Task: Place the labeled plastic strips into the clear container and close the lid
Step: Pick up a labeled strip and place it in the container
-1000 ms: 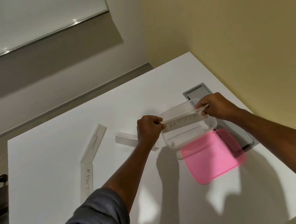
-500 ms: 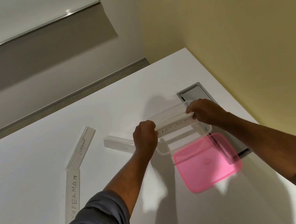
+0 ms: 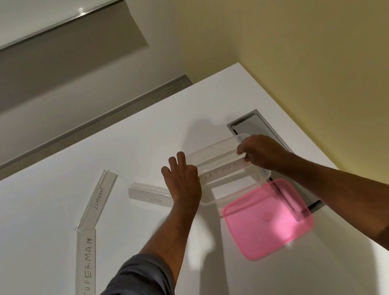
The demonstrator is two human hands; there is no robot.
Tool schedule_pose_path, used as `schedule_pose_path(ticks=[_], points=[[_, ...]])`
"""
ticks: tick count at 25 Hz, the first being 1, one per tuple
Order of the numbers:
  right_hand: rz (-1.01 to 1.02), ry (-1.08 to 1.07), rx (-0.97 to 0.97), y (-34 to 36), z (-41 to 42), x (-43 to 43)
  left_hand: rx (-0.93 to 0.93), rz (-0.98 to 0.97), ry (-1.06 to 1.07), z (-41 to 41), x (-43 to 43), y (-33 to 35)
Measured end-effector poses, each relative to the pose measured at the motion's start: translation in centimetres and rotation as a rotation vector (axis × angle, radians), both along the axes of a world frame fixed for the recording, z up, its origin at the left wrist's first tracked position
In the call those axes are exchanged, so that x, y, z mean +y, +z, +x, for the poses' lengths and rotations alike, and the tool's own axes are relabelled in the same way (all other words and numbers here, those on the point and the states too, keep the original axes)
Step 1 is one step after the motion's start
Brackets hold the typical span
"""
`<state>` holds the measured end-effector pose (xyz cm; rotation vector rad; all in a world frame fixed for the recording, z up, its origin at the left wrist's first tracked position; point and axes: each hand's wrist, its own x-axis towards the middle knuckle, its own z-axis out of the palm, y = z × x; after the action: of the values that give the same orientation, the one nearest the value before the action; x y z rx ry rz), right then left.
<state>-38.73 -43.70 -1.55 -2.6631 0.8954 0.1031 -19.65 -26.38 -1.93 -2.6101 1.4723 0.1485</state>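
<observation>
I stand over the white table, with the clear container at its right side, partly over a grey hatch set in the top. The pink lid lies flat just beside the container's near edge, off and waiting. The strip marked BATMAN lies across the container's mouth, seemingly just too long to drop in flat. My right hand pinches its right end with fingers curled. My left hand lies at its left end with fingers spread and loose, more pressing than gripping.

To do this well I judge I should angle the strip corner to corner, or tip one end down first, so it seats below the rim and the lid can shut later.

Three strips wait on the table to the left: SUPERMAN, ELEPHANT and DOG, the last touching my left wrist.

My left hand hides the strip's left end, so I cannot tell whether it is inside the wall. The clear walls blur against the white top, and the strip's depth is hard to judge.
</observation>
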Motion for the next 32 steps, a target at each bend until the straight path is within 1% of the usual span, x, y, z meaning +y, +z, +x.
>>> schedule_pose_path(ticks=[3, 7, 13, 19, 24, 26, 27, 29, 31, 32], points=[[-0.015, 0.022, 0.028, -0.5, 0.3, 0.2, -0.005, 0.058, 0.014, 0.1, -0.6, -0.7], [-0.141, 0.123, 0.149, -1.3, 0.9, 0.7, 0.007, 0.096, 0.038, 0.1, -1.4, -1.1], [-0.219, 0.132, 0.24, -2.4, 1.3, 1.2, 0.008, 0.127, 0.039, 0.3, -2.3, -1.4], [-0.288, 0.074, 0.261, -2.3, 2.1, 1.5, 0.022, 0.077, 0.022, 0.7, -2.7, -1.7], [-0.284, 0.03, 0.234, -2.7, 2.3, 1.7, 0.058, -0.012, 0.023, 1.1, -2.3, -2.5], [-0.272, 0.004, 0.192, -2.6, 2.3, 1.9, 0.136, -0.081, 0.028, 1.3, -1.8, -2.1], [-0.26, -0.024, 0.157, -2.4, 2.3, 2.0, 0.181, -0.154, 0.042, 1.5, -1.4, -1.5], [-0.223, -0.108, 0.066, -1.8, 2.5, 2.5, 0.227, -0.396, 0.074, 2.2, -0.3, -0.2], [-0.148, -0.205, -0.057, -0.8, 3.3, 3.8, 0.19, -0.682, 0.126, 3.6, 1.4, 0.7], [-0.1, -0.244, -0.131, -0.3, 3.8, 4.8, 0.196, -0.775, 0.186, 4.6, 2.3, 1.1]])
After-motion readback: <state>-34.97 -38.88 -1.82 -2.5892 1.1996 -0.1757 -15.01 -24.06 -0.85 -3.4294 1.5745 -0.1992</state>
